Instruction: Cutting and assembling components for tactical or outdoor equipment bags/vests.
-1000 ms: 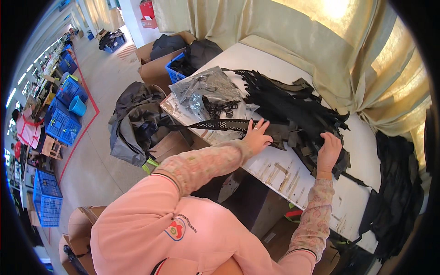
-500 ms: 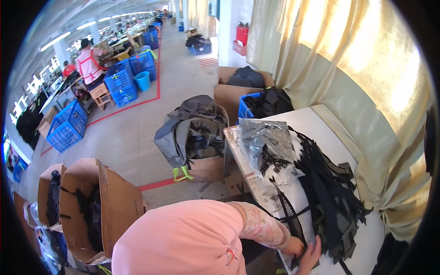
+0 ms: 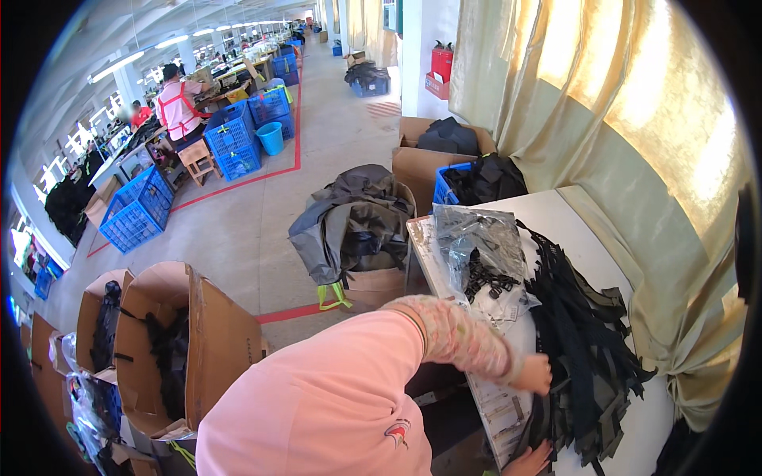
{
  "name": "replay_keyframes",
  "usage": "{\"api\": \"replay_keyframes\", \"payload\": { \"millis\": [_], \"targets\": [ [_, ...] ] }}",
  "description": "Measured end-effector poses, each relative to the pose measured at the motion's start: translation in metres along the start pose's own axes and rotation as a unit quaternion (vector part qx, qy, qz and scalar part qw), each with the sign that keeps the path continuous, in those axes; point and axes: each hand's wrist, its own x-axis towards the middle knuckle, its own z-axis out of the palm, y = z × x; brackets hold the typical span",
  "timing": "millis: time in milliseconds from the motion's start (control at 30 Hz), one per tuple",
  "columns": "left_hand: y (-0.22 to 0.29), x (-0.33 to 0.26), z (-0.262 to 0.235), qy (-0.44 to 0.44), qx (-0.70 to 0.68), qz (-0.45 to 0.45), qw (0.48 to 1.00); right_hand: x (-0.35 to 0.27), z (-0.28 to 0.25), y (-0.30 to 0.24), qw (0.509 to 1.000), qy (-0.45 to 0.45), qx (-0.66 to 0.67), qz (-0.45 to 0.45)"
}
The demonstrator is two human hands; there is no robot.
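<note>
At the near left edge of the white table [image 3: 647, 428], my left hand [image 3: 532, 374] is closed, with its fingers curled beside a heap of black straps and dark fabric strips [image 3: 583, 349]. Whatever it may hold is hidden, and the forearm in its floral sleeve is slightly blurred. Lower down, at the picture's bottom edge, my right hand [image 3: 530, 460] shows only in part, fingers stretched out against a dark strip [image 3: 540, 420]. Beyond my left hand lie a clear plastic bag [image 3: 476, 230] and black buckles [image 3: 486, 278].
Cardboard boxes [image 3: 226, 349] with dark goods stand at left. Past the table's corner are a box heaped with grey fabric [image 3: 349, 214] and a blue crate [image 3: 446, 190]. A curtain [image 3: 587, 119] borders the right side. A person [image 3: 178, 107] works farther off.
My left hand has moved away from my right, up along the table edge. The mesh strap that lay there has shifted from its spot. My right hand is lower in view.
</note>
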Motion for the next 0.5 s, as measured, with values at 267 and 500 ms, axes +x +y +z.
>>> {"api": "replay_keyframes", "payload": {
  "millis": [267,500],
  "targets": [
    [-0.082,-0.004,-0.061,0.078,0.057,-0.004,0.995,0.007,0.003,0.017,0.999,-0.010,-0.048,0.011],
    [-0.035,-0.083,-0.035,0.082,-0.212,-0.037,0.973,-0.002,-0.013,-0.011,0.987,0.157,0.012,-0.040]
  ]
}}
